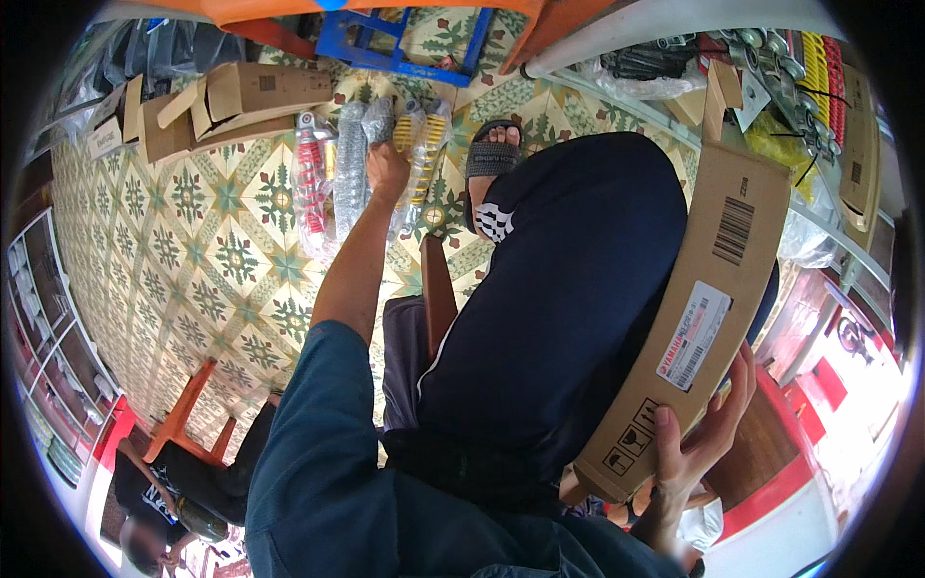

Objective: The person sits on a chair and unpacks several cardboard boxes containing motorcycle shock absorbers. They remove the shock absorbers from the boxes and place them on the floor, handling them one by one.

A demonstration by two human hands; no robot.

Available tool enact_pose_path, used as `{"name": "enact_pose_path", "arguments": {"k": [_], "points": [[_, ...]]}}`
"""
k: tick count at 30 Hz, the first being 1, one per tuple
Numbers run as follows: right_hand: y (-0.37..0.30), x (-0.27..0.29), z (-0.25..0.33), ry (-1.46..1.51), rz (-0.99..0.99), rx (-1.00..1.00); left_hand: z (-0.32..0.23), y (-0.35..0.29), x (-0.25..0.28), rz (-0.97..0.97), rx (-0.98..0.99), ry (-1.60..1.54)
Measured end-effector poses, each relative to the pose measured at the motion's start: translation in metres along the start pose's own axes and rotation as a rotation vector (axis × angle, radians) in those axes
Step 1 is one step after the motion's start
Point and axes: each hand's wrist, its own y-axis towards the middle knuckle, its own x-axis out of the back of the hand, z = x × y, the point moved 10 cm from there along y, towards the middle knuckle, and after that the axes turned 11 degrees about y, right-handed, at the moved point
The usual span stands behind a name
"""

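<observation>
My left hand (pixel 387 171) reaches down to the floor. Its fingers are closed around a plastic-wrapped shock absorber (pixel 377 119) with a grey end. Beside it lie a silver-wrapped shock absorber (pixel 351 166), a red-spring shock absorber (pixel 310 175) and yellow-spring shock absorbers (pixel 427 154), all in clear wrap. A long brown cardboard box (pixel 708 279) leans along my right thigh, its far end flap (pixel 721 96) raised. My right hand (pixel 708 424) grips the box near its close end, thumb on the labelled face and fingers around the side.
Opened cardboard boxes (pixel 251 101) lie on the tiled floor at the far left. A blue plastic frame (pixel 395 48) stands ahead. At the right, a rack (pixel 617 101) bears more springs and bagged parts. Another person (pixel 183 482) sits by an orange chair (pixel 183 414) at lower left.
</observation>
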Motion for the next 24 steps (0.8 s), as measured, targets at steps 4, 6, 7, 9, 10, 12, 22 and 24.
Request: {"name": "enact_pose_path", "arguments": {"k": [4,6,7,9,10,12,22,24], "points": [[0.000,0.001,-0.001,0.026,0.000,-0.004,-0.018,-0.017,0.005,0.087,0.057,0.030],[0.000,0.002,-0.001,0.029,-0.001,-0.003,-0.045,-0.029,0.017,-0.022,-0.070,0.160],[0.000,0.002,-0.001,0.018,-0.001,-0.005,-0.065,-0.037,0.021,-0.093,-0.208,0.273],[0.000,0.002,-0.001,0.012,-0.002,-0.004,-0.087,-0.053,0.002,0.014,-0.412,0.360],[0.000,0.002,0.000,0.016,-0.003,0.000,-0.087,-0.056,-0.002,0.023,-0.407,0.388],[0.001,0.002,0.002,0.060,-0.005,0.008,-0.088,-0.057,-0.007,0.021,-0.395,0.452],[0.007,0.036,0.043,0.060,-0.036,0.273,-0.155,-0.113,0.280,-0.153,-0.423,-0.819],[0.006,0.043,0.054,0.019,-0.044,0.314,-0.180,-0.159,0.350,-0.042,-0.449,-0.940]]}}
